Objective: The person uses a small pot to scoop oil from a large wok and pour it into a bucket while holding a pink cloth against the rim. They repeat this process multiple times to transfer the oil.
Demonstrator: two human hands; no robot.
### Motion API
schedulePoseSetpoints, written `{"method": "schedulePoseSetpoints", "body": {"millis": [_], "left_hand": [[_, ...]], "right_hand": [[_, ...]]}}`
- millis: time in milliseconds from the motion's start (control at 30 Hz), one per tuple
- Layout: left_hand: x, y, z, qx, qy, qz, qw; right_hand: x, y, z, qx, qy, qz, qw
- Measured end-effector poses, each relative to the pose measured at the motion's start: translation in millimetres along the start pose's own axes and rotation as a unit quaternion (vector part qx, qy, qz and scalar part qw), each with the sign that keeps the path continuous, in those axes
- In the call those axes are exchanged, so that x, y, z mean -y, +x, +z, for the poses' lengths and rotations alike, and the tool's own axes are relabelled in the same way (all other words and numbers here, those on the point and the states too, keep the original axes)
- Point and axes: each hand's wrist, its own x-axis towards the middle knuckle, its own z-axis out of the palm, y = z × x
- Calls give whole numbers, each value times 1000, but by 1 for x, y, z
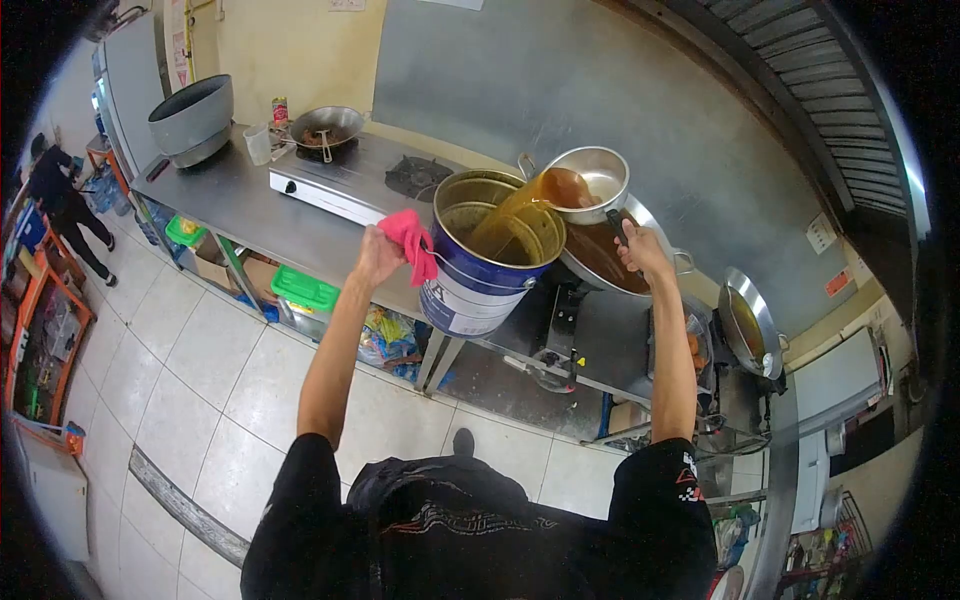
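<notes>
Steel counter; blue-and-white bucket (480, 290)

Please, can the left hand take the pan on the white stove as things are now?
Probably not: the left hand is occupied, gripping the pink cloth at the bucket, though nothing seems to stand between it and the pan.

Kitchen, working rather than domestic by its look: long steel counter (230, 205) along the far wall, two-burner gas stove (335, 178) on it, wide metal pan (327, 128) on the left burner. To the right, more large pans, one a wok (750, 322) holding brownish liquid. Pale tiled floor (235, 350); green-lidded bin (305, 289) and bagged goods (388, 336) stored under the counter.
</notes>
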Motion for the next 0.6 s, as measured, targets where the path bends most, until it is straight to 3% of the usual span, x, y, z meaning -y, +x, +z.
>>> {"method": "schedulePoseSetpoints", "body": {"millis": [67,133,167,233,333,400,467,600], "left_hand": [[21,10,-16,8,18,20,1000],[46,13,-14,-45,41,125,990],[57,16,-11,-44,42,123,991],[77,24,-2,-96,-11,231,968],[95,40,11,-68,-49,260,962],[84,36,43,-77,-30,287,954],[82,36,59,-144,-20,329,933],[80,41,67,-137,-30,337,931]], "right_hand": [[4,-4,3,-10,-14,-2,1000],[4,-5,6,-20,-27,-3,999],[4,-5,8,-35,-56,-12,998],[6,-8,14,-53,-81,-19,995],[7,-10,17,-94,-153,-39,983],[-16,6,14,-170,-318,-257,896],[-12,-4,20,-161,-308,-237,907],[-10,-19,34,-191,-358,-252,879]]}}
